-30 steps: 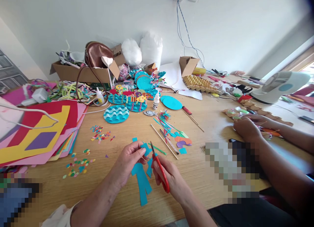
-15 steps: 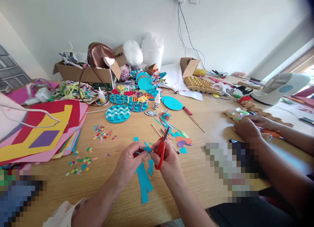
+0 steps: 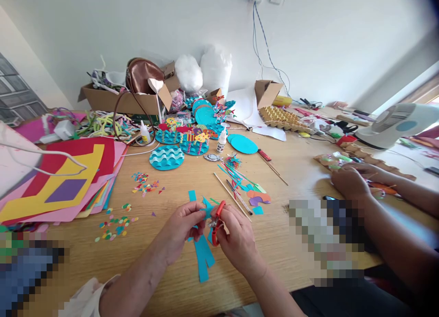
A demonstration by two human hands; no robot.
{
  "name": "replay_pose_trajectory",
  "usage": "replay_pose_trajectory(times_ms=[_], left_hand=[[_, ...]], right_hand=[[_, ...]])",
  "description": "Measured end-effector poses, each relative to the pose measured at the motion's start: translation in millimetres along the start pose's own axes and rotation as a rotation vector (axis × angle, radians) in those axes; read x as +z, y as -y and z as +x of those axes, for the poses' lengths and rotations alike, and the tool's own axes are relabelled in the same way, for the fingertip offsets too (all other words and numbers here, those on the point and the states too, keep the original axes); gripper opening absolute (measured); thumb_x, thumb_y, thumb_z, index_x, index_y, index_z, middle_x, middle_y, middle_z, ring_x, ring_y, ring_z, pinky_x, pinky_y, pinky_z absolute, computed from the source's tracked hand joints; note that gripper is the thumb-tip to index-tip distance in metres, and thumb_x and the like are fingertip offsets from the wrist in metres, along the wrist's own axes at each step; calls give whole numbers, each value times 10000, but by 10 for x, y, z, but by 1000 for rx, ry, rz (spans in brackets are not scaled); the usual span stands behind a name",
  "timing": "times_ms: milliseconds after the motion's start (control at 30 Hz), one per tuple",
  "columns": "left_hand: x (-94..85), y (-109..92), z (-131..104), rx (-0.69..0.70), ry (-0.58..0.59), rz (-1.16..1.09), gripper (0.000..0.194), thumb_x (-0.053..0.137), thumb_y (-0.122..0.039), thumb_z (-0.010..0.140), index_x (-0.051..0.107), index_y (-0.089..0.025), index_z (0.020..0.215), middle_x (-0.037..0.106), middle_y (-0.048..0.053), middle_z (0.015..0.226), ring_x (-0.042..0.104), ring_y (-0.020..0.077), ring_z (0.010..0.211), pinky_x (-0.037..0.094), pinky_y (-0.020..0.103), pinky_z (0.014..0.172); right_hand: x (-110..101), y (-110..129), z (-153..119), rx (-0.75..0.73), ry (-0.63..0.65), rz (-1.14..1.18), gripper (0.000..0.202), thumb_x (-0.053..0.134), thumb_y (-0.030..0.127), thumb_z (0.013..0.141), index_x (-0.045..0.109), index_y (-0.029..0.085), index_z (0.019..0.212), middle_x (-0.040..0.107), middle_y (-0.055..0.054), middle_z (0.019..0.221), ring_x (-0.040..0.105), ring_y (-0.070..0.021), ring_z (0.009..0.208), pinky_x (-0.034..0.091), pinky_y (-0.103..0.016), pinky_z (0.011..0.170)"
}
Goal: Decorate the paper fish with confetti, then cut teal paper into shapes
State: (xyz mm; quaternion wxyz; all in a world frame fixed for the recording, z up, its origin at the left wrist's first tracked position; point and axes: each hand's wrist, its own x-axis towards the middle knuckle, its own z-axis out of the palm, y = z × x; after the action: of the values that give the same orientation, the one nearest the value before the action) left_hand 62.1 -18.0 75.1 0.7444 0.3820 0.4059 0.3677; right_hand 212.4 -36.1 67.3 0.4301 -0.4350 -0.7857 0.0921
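My left hand (image 3: 185, 226) pinches a small piece of blue paper (image 3: 207, 211) between thumb and fingers. Close beside it, my right hand (image 3: 237, 234) is closed around red-handled scissors (image 3: 219, 211), whose blades point toward the blue piece and are partly hidden by my hands. Whether the blades touch the paper I cannot tell. Below both hands, blue paper strips (image 3: 203, 260) lie on the wooden table (image 3: 164, 280). A thin stick (image 3: 230, 194) and a paintbrush (image 3: 240, 201) rest just past my right hand.
Confetti dots (image 3: 118, 225) and stacked coloured sheets (image 3: 98, 184) lie to the left. Glue bottles (image 3: 221, 141), blue discs (image 3: 244, 144) and a wavy blue oval (image 3: 166, 158) stand farther back. At right, a co-worker's hands (image 3: 351, 182) handle small items near a white fan (image 3: 394, 125).
The scissors have turned in my right hand: the blades pointed up and away before, and now point left toward the blue piece. My left hand still pinches the paper.
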Motion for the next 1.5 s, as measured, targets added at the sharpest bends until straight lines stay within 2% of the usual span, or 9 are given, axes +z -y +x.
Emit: replay_pose_trajectory(times_ms=[133, 200, 333, 533, 633, 767, 900, 1000, 1500], left_hand=[[-18, -38, 18, 102, -79, 219, 193, 560, -351, 700, 504, -175, 644, 470, -58, 494, 407, 78, 440, 335, 198, 435], [-27, -50, 30, 147, -95, 338, 187, 538, -352, 699, 498, -180, 638, 453, -61, 486, 407, 87, 442, 340, 209, 439], [-28, -31, 46, 202, -48, 465, 184, 513, -350, 713, 487, -188, 630, 422, -67, 490, 395, 92, 446, 330, 214, 441], [-11, 48, 56, 229, -7, 421, 175, 514, -361, 748, 524, -188, 717, 453, -61, 567, 429, 92, 490, 357, 206, 463], [11, 19, 56, 223, -61, 390, 180, 547, -346, 720, 530, -175, 669, 451, -60, 531, 425, 88, 473, 361, 204, 457], [7, -59, 29, 244, -176, 277, 147, 555, -292, 723, 533, -171, 643, 510, -44, 546, 471, 91, 513, 408, 201, 503], [-3, -108, -6, 240, -156, 165, 137, 553, -295, 754, 556, -174, 690, 585, -22, 648, 534, 107, 611, 468, 221, 579], [21, -116, -15, 218, -132, 125, 142, 563, -294, 756, 555, -170, 688, 600, -16, 659, 551, 111, 628, 482, 229, 594], [89, -77, -11, 194, -87, 60, 121, 570, -254, 732, 549, -158, 663, 615, -19, 618, 569, 109, 584, 480, 232, 586]], right_hand=[[-58, 33, 12, 398, -61, 249, 57, 502, 176, 782, 492, 199, 834, 536, 5, 687, 485, -118, 582, 398, -227, 531], [-90, 40, 47, 588, -43, 445, 107, 559, 259, 764, 494, 197, 824, 507, 33, 628, 456, -101, 521, 379, -216, 483], [-86, 38, 141, 720, 8, 729, 222, 649, 317, 671, 481, 190, 741, 498, 40, 622, 450, -94, 534, 362, -205, 468], [18, 49, 223, 749, -12, 798, 272, 680, 288, 607, 450, 195, 719, 477, 49, 635, 444, -87, 543, 364, -200, 480], [13, 72, 197, 726, 7, 736, 276, 653, 346, 642, 438, 194, 725, 458, 45, 641, 439, -93, 557, 372, -214, 508], [-79, 118, 76, 689, 164, 541, 218, 480, 395, 787, 424, 193, 726, 398, 48, 606, 385, -97, 540, 324, -216, 492], [-137, 172, -46, 658, 337, 445, 235, 408, 371, 826, 406, 190, 676, 380, 48, 579, 353, -95, 534, 287, -214, 492], [-122, 202, -76, 671, 399, 449, 255, 384, 364, 837, 400, 191, 650, 367, 50, 557, 338, -92, 515, 269, -212, 481], [-49, 203, -50, 691, 381, 494, 315, 377, 433, 851, 421, 185, 661, 388, 42, 570, 384, -94, 524, 293, -205, 477]])
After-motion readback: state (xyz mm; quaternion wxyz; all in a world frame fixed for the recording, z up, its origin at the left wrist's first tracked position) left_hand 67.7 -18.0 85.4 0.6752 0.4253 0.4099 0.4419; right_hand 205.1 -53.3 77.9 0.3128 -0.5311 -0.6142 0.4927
